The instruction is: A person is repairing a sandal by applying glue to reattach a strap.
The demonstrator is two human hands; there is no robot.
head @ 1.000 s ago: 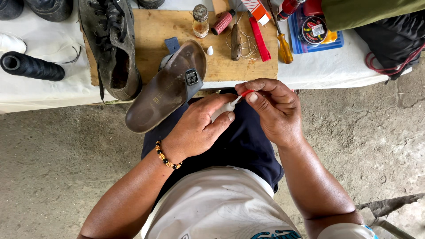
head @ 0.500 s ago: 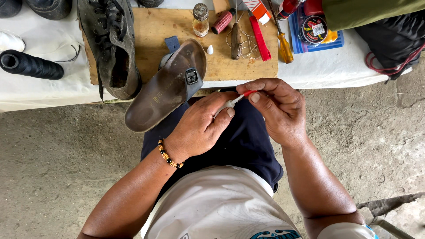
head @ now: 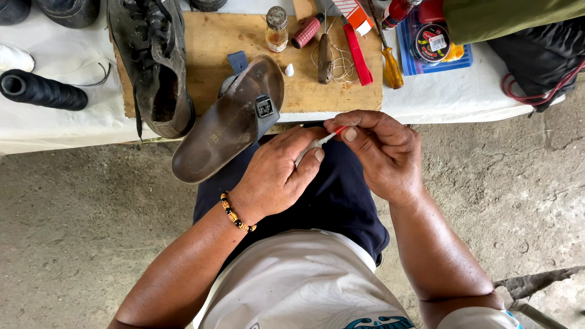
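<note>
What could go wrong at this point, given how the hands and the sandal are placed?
The sandal hangs well past the table edge over the lap; a knock from the left hand might tip it off. Both hands pinch a small white tube whose red tip sits at the right hand fingertips, so its contents could get on skin.

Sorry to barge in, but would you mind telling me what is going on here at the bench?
A seated person holds a small white tube in the left hand, while the right hand pinches its red tip. A worn brown sandal rests partly on the wooden board, overhanging the table edge toward the lap. A dark lace-up shoe, a small glass bottle and a yellow-handled screwdriver lie nearby.
</note>
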